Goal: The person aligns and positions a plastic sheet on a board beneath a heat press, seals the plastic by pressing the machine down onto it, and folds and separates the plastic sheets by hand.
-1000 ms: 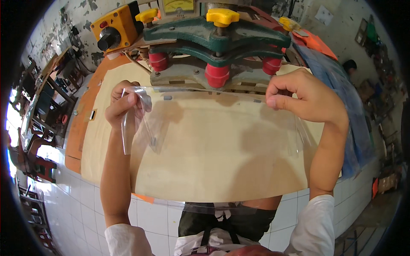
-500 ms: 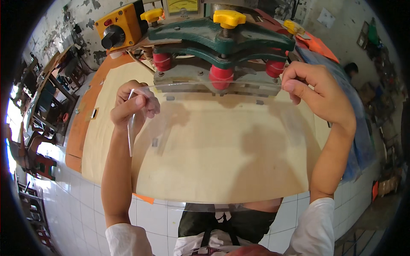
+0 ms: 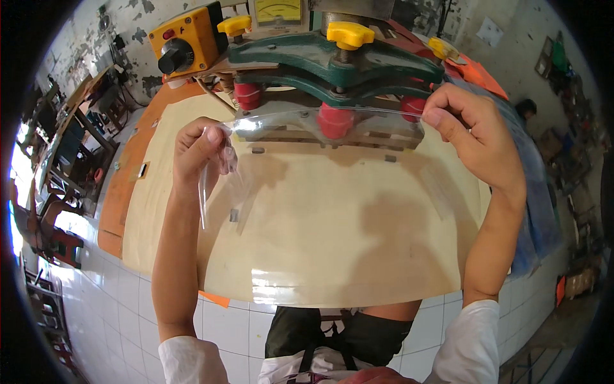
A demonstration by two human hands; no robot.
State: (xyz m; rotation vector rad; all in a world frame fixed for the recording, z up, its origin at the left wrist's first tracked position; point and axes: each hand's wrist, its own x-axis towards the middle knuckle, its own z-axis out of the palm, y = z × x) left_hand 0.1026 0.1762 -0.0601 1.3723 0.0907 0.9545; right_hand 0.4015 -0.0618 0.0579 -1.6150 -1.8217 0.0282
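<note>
A clear plastic sheet (image 3: 281,121) stretches between my two hands above the pale work surface (image 3: 332,237). My left hand (image 3: 203,150) pinches its left corner between thumb and fingers, and a folded edge of the film hangs down below that hand. At the opposite corner, my right hand (image 3: 470,131) is closed on the sheet with thumb against bent fingers. The sheet's far edge passes in front of the green metal press frame (image 3: 339,64) and its red cylindrical feet (image 3: 336,120). Small grey tabs (image 3: 391,159) and faint clear strips lie on the surface.
A yellow control box (image 3: 188,41) with a black dial stands at the back left, near a yellow-faced gauge (image 3: 278,11). Yellow knobs (image 3: 350,35) top the press frame. Blue plastic sheeting (image 3: 534,192) drapes the right side. White floor tiles (image 3: 121,307) show below the table.
My left hand has moved slightly right and the sheet's far edge has risen and pulled straighter. Bright reflections now show on the film. Both hands keep their hold.
</note>
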